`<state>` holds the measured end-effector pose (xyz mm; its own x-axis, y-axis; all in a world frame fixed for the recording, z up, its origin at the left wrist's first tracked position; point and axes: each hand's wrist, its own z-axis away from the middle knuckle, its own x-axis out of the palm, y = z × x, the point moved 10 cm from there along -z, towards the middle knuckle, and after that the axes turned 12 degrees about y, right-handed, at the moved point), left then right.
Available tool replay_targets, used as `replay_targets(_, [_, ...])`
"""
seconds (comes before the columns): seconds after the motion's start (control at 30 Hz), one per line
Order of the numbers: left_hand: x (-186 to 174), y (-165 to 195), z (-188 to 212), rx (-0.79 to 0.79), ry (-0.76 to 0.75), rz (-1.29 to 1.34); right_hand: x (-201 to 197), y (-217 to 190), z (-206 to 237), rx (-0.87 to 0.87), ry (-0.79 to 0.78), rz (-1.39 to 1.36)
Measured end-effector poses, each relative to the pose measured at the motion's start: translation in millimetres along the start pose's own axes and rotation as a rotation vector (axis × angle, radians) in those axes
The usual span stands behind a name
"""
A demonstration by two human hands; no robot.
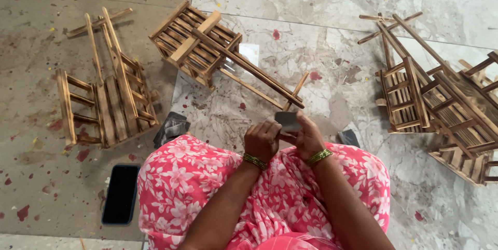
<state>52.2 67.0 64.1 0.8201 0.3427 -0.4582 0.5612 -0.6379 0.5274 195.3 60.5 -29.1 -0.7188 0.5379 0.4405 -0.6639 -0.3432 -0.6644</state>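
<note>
left hand (262, 140), right hand (307, 138), both gripping grey sandpaper (287, 120)

Single head-worn view. The camera looked steeply down from above the seated person's lap, facing forward over the floor (321, 84). The left hand (262, 140) and right hand (306, 137) lay near the lens at lower centre. Wooden carts lay farther out: one at the left (106, 99), one ahead (199, 45), a cluster cropped by the right edge (441, 104). No second view overlapped it.

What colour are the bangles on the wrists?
Gold-green bangles, one on each wrist, seen in the head view.
</note>
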Motion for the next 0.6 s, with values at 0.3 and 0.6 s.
replay_targets(0.3, [7.0, 4.4, 21.3, -0.232, -0.251, 0.024, -47.3, -36.4, -12.6, -0.244, 0.243, 0.054])
replay_targets(0.6, [83.7, -37.2, 75.8, -0.495, -0.721, -0.182, 35.6, -129.7, 44.5, -1.239, 0.523, 1.193])
